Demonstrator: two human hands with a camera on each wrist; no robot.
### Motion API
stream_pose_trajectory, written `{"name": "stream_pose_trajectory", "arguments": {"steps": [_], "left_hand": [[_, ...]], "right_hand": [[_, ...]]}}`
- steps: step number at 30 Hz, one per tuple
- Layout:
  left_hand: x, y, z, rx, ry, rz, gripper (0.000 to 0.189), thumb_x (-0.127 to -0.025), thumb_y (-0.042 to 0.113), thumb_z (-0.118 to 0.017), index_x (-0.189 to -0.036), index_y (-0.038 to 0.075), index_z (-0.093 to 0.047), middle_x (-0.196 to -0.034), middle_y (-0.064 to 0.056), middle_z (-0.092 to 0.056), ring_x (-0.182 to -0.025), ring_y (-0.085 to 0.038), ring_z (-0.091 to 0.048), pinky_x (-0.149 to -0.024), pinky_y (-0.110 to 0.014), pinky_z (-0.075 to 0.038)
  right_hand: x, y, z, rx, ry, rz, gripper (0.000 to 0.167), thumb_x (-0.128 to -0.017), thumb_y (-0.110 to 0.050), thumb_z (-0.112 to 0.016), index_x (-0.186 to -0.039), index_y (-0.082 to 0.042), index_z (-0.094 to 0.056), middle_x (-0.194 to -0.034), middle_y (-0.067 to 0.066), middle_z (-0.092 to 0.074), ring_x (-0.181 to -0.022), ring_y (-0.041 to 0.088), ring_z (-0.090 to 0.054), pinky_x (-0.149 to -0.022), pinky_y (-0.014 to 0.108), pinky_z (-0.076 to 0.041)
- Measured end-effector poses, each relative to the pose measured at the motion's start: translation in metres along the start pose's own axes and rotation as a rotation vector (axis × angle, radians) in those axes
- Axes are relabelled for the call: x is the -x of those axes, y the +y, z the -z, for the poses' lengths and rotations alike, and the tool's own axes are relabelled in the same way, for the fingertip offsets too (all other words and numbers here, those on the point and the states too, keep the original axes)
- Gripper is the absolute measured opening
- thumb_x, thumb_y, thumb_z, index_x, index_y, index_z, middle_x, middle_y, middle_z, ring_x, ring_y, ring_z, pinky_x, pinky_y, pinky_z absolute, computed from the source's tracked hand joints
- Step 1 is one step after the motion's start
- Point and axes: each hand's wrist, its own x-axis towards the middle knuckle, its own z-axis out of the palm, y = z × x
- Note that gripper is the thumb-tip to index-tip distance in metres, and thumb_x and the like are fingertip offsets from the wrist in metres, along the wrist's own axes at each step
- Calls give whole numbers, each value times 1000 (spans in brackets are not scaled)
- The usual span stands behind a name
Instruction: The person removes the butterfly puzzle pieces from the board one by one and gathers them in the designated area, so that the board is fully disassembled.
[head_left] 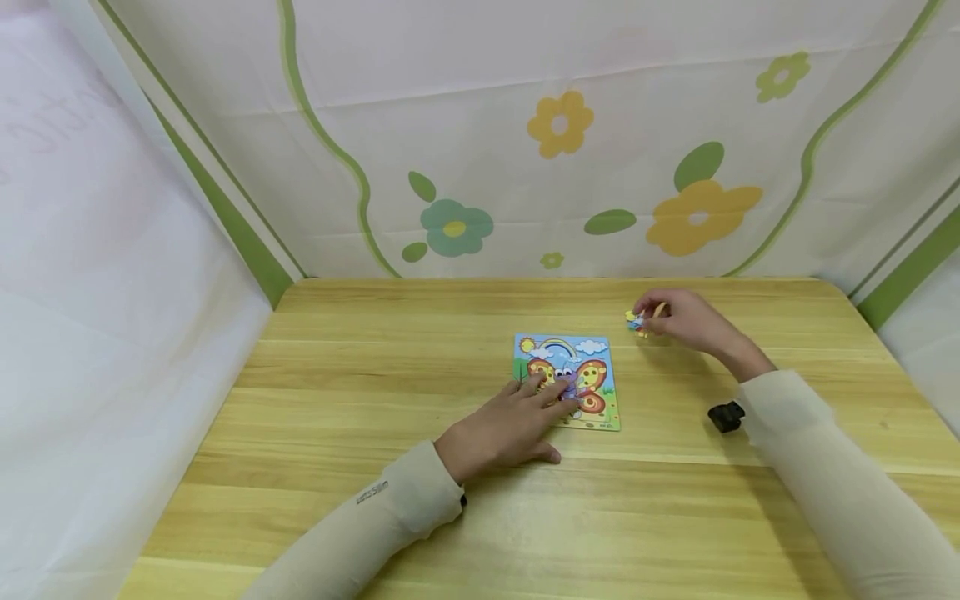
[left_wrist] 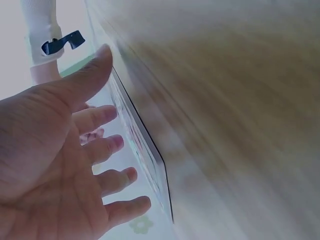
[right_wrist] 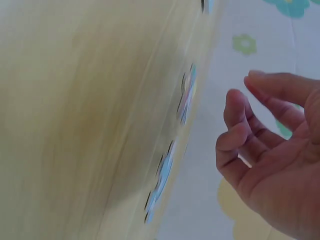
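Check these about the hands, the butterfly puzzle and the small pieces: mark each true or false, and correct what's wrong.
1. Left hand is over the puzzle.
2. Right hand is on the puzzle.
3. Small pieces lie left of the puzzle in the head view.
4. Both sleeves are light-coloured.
1. The left hand is over the butterfly puzzle. True.
2. The right hand is on the puzzle. False: the right hand is away from it, near the small pieces.
3. The small pieces lie left of the puzzle in the head view. False: they lie right of it.
4. Both sleeves are light-coloured. True.

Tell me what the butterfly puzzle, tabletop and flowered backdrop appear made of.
Butterfly puzzle: printed wood or card, judging by its thin, flat edge; finish unclear. Tabletop: wood or wood-look laminate, slightly glossy, with streaky grain. Flowered backdrop: probably matte fabric, creased.
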Motion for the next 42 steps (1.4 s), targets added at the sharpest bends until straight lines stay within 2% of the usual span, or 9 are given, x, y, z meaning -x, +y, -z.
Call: {"name": "stream_pose_trajectory", "arguments": {"steps": [7, 11, 16, 20, 24, 29, 36, 42], "left_hand": [[-8, 5, -3, 71, -32, 8, 75, -103, 55, -58, -167, 32, -28, -177, 1, -17, -163, -33, -19, -127, -59, -29], [-10, 7, -5, 42, -35, 1, 75, -103, 55, -57, -168, 32, -27, -177, 1, -18, -163, -35, -20, -127, -58, -30], [-9, 7, -5, 22, -32, -8, 75, -103, 55, -57, -168, 31, -27, -177, 0, -19, -162, -35, -22, -125, -58, -33], [-9, 7, -5, 34, -34, -4, 75, -103, 54, -58, -168, 32, -27, -177, 0, -19, -162, -34, -21, -125, -59, -33], [-10, 7, -5, 53, -38, 6, 76, -103, 53, -59, -168, 32, -27, -177, 1, -18, -163, -34, -20, -125, -60, -32], [-11, 8, -5, 48, -47, 11, 78, -102, 53, -60, -168, 32, -25, -177, 0, -16, -163, -34, -18, -125, -60, -32], [-11, 9, -5, 44, -64, 24, 79, -101, 54, -62, -168, 32, -25, -177, 0, -18, -164, -33, -18, -126, -59, -31], [-12, 9, -3, 40, -76, 29, 81, -101, 55, -62, -168, 31, -25, -177, 1, -18, -163, -33, -18, -126, -59, -30]], "right_hand": [[-9, -19, -24, -5, -84, 127, 20, -96, 2, -68, -115, 0, -72, -110, 14, -71, -96, 23, -62, -80, 30, -52], [-11, -26, -34, -30, -141, 168, 22, -95, 2, -70, -116, -3, -73, -116, 13, -70, -101, 25, -63, -89, 36, -53], [-15, -29, -44, -36, -232, 216, 29, -93, 3, -70, -120, -7, -74, -123, 14, -65, -101, 25, -58, -90, 41, -50], [-18, -29, -48, -24, -292, 243, 34, -91, 6, -69, -121, -10, -75, -131, 15, -60, -115, 31, -55, -100, 53, -50], [-21, -29, -51, 16, -319, 262, 39, -89, 7, -70, -122, -14, -75, -135, 14, -58, -130, 39, -49, -111, 66, -41], [-24, -29, -51, 72, -333, 268, 40, -89, 3, -73, -123, -17, -75, -138, 14, -58, -128, 38, -45, -108, 69, -36], [-26, -32, -49, 73, -368, 252, 36, -90, 0, -75, -119, -22, -76, -140, 13, -56, -126, 36, -44, -108, 69, -34], [-25, -35, -49, 97, -361, 247, 35, -90, 1, -75, -117, -22, -76, -138, 12, -56, -126, 36, -45, -108, 68, -36]]}}
